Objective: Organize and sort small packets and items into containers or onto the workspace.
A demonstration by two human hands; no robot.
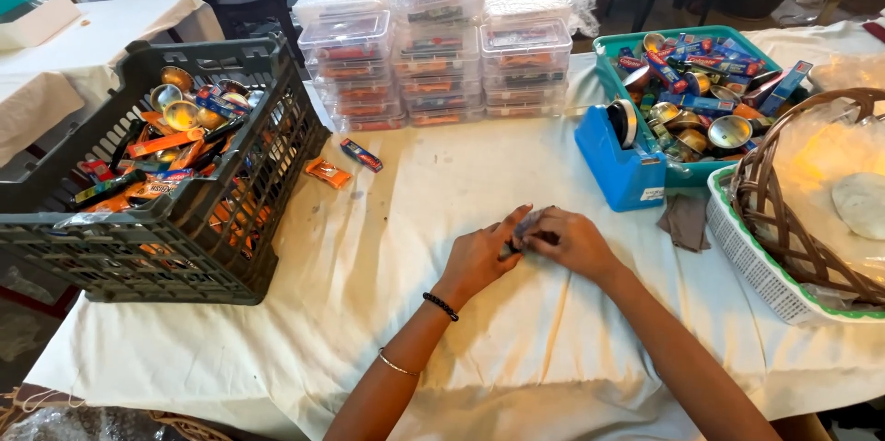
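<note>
Pinching one small grey wrapped item (pixel 527 227) together at mid-worktop (pixel 369 294), left hand (pixel 481 258) and right hand (pixel 573 240) both closed on it (contents hidden); risk: slipping from fingertips onto the loose cloth.

Stacks of clear plastic boxes (pixel 433 54) stand at the table's far edge, two small packets, one orange (pixel 328 173) and one blue (pixel 360 154), lie before them, and more colourful packets fill the dark crate (pixel 175 247) and teal tray (pixel 604 68).
</note>
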